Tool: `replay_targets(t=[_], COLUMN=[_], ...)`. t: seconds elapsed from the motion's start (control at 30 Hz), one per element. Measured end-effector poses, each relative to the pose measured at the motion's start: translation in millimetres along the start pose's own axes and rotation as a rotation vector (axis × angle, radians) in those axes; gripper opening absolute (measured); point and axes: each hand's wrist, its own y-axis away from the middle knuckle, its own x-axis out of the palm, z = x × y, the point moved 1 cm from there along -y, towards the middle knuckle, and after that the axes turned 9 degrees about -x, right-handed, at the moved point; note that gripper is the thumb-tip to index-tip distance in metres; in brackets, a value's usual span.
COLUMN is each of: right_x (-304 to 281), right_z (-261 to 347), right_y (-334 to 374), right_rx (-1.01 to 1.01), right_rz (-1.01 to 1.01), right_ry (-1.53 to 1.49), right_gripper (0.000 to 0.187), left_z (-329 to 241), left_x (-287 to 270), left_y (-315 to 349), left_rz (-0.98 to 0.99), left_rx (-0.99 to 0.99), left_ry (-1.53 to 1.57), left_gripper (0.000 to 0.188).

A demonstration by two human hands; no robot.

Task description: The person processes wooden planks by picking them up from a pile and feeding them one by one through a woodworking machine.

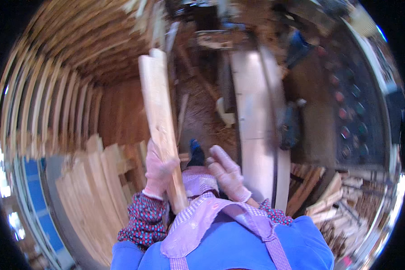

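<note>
My left hand point(159, 170), in a pale pink glove, is wrapped round a light wooden board point(159, 114). The board slants from beside my apron up and away to the far left, and its far end looks stepped, as if two pieces lie together; I cannot tell for sure. My right hand point(227, 173), also gloved, is raised in front of my body with its fingers stretched out and nothing in it. It is between the board and a long pale metal machine bed point(252, 121), apart from both.
Stacked planks point(87, 180) stand at my near left, and a large slatted timber pile point(54, 99) rises behind them. A dark panel point(351, 103) with several red and green round knobs is at the right. Wood offcuts point(337, 207) lie at the near right; scraps litter the floor point(200, 108).
</note>
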Motion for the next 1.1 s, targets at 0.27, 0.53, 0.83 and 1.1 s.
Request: replay_targets(t=[0.27,0.53,0.83,1.1], right_x=[-9.9,-76.7,-162.0,-112.2], right_z=[53.3,-40.9,-6.5,31.0], right_y=[16.4,68.6,-237.8,-232.1], right_rx=[-0.156,-0.19,-0.381,-0.626], right_rz=[-0.048,-0.422,-0.388,-0.079], right_ry=[0.353,1.195,1.953,0.596], right_gripper=[0.094,0.071,0.037,0.052], left_z=[1.9,45.4,35.8,6.6], left_x=[132.2,162.5,131.6,121.5], left_y=[-25.8,-12.8,-56.7,-65.6], left_rz=[0.368,0.292,0.275,0.096], left_rx=[-0.167,-0.164,-0.206,-0.045], left_ry=[0.498,0.244,0.439,0.431], left_gripper=[0.039,0.036,0.036,0.048])
